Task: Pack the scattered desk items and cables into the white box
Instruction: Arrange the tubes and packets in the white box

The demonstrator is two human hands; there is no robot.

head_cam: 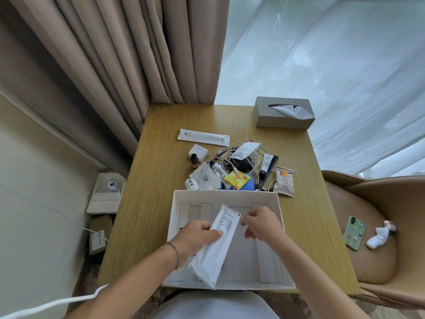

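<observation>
Bare forearms, one thin bracelet

Both arms come in sleeveless from six o'clock; the left hand point(197, 236) has a slim dark bracelet point(174, 249) circling its wrist, the right hand point(262, 226) wears nothing. Pale, perhaps white clothing point(207, 305) fills the bottom edge, too blurred to name, with a white cord point(69, 301) at seven o'clock.

We have the box point(274, 199) at the near edge of the table point(147, 203), a long packet point(216, 245) slanting over it. Behind the box lies the heap of cables point(248, 155) and sachets; farther back a second packet point(203, 137), the tissue box point(284, 112) at the right corner.
</observation>
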